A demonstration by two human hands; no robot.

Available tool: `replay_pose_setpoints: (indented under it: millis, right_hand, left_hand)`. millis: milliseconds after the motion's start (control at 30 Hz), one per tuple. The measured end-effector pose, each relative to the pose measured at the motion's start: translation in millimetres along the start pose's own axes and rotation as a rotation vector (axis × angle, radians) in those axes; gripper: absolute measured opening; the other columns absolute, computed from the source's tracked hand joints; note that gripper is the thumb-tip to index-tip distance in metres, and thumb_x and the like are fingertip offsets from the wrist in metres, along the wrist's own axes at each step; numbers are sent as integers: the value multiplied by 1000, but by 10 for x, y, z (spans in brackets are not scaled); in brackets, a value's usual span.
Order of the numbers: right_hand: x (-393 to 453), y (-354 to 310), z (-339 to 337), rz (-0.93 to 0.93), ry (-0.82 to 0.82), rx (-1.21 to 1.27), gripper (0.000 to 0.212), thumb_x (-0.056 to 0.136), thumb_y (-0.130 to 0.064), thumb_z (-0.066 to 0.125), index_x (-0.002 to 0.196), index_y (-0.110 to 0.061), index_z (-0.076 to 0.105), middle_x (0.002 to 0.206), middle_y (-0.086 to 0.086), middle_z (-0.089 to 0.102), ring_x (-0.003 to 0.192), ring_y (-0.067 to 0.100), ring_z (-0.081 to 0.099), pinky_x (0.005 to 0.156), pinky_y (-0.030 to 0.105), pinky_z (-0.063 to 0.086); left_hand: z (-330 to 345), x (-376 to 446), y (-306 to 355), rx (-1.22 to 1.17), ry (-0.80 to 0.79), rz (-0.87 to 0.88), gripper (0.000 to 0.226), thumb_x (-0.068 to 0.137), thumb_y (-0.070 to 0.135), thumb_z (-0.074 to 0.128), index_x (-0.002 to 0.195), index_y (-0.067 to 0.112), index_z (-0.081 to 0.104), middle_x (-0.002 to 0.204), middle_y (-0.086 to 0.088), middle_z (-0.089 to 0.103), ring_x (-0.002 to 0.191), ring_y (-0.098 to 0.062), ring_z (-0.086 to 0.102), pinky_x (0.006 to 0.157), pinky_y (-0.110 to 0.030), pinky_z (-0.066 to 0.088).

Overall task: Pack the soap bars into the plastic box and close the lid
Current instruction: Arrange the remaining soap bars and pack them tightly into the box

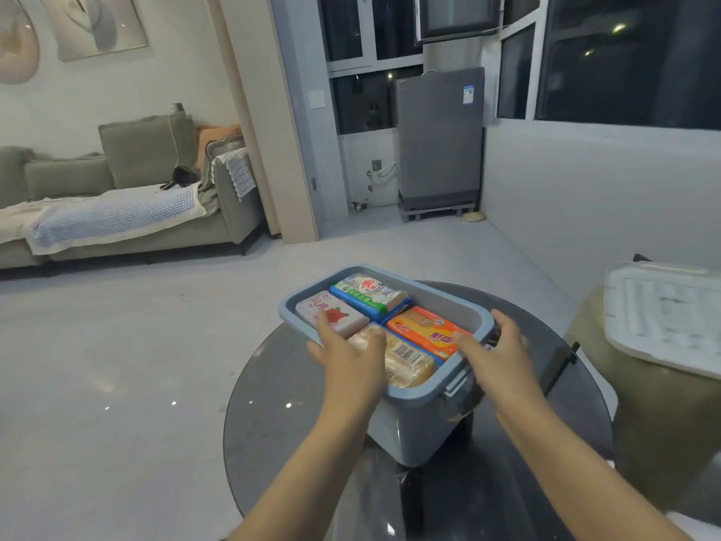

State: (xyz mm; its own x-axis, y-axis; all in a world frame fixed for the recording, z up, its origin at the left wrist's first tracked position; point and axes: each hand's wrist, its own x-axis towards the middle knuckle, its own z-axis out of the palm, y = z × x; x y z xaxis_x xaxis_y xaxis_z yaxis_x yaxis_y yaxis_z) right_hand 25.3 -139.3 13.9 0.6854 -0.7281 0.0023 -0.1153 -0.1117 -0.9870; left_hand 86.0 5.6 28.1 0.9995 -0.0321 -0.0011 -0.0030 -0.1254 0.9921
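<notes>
A grey-blue plastic box [419, 417] stands open on a round dark glass table [281, 423]. Inside lie several wrapped soap bars: a pink one with a red flower [339, 314], a green and white one [370, 292], an orange one [427, 329] and a yellowish one with a barcode [409, 365]. My left hand [347, 355] rests over the box's left rim, fingers on the pink and yellowish bars. My right hand [495, 355] lies on the right rim by the latch, thumb inside near the orange bar. The clear lid [663, 318] lies apart on a stool at the right.
An olive stool [659, 423] stands right of the table and carries the lid. A grey sofa [128, 197] is at the far left, a washing machine [439, 142] at the back. Pale tiled floor [117, 365] surrounds the table.
</notes>
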Motion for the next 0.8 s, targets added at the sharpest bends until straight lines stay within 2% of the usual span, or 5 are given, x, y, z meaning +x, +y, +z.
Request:
replay_pose_setpoints:
  millis: [133, 333, 533, 700, 800]
  right_hand:
    - [-220, 74, 66, -55, 61, -111, 83, 77, -38, 70, 143, -25, 21, 137, 4, 27, 124, 21, 36, 101, 39, 40]
    - [-369, 102, 61, 80, -90, -50, 103, 66, -50, 74, 146, -30, 13, 141, 2, 26, 129, 26, 37, 101, 44, 39]
    - [-247, 69, 10, 49, -170, -10, 107, 72, -52, 66, 147, -28, -6, 150, 0, 20, 133, 24, 35, 104, 41, 35]
    - [198, 118, -114, 84, -305, 72, 104, 73, -47, 70, 149, -22, 3, 146, 5, 37, 125, 28, 47, 107, 42, 37]
    - [501, 111, -207, 65, -373, 147, 77, 82, -31, 66, 144, -10, 26, 132, 10, 55, 108, 23, 60, 95, 37, 47]
  left_hand:
    - [-142, 173, -60, -67, 111, -24, 74, 89, 26, 58, 148, 29, 13, 147, -7, 30, 115, -22, 50, 82, -28, 46]
    - [-492, 622, -123, -337, 19, -176, 40, 87, 15, 64, 122, -4, 55, 110, -15, 67, 96, -26, 67, 80, -35, 56]
    - [-470, 747, -166, -418, 12, -288, 18, 81, 19, 71, 91, 6, 63, 98, -12, 70, 87, -23, 72, 71, -34, 60]
    - [-317, 697, -172, -480, 7, -292, 13, 82, 19, 69, 83, 9, 61, 97, -10, 68, 91, -23, 69, 70, -31, 58]
    - [-168, 620, -142, -569, 8, -302, 12, 84, 15, 67, 81, 9, 57, 91, -7, 67, 84, -18, 68, 57, -24, 59]
